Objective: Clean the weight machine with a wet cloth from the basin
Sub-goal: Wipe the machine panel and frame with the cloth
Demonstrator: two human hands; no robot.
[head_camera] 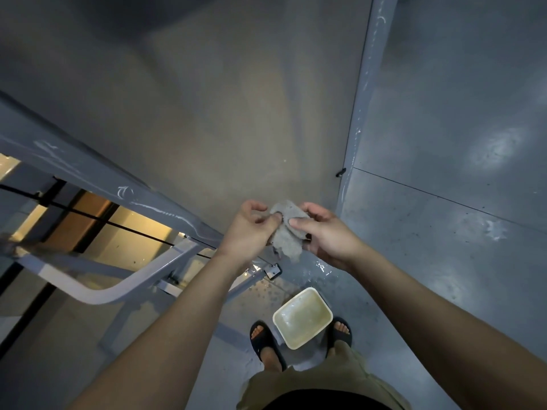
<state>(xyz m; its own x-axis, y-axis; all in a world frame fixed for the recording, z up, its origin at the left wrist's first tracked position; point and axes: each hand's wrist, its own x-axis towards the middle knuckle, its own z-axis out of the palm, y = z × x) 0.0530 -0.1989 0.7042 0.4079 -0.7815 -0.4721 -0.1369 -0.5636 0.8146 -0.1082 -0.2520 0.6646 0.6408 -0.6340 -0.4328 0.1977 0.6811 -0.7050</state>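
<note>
Cloth between left hand and right hand

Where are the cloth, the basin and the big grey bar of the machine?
cloth (286,242): head view, on its loose lower part.
basin (276,319): head view, on its left rim.
grey bar (88,170): head view, on its slanted top face.

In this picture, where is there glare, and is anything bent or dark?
Head view: white glare patches on the glossy grey floor; the wide lens tilts the grey metal machine frame and stretches the forearms; the upper corners are dim; the crumpled grey cloth between left hand and right hand looks sharp.
</note>
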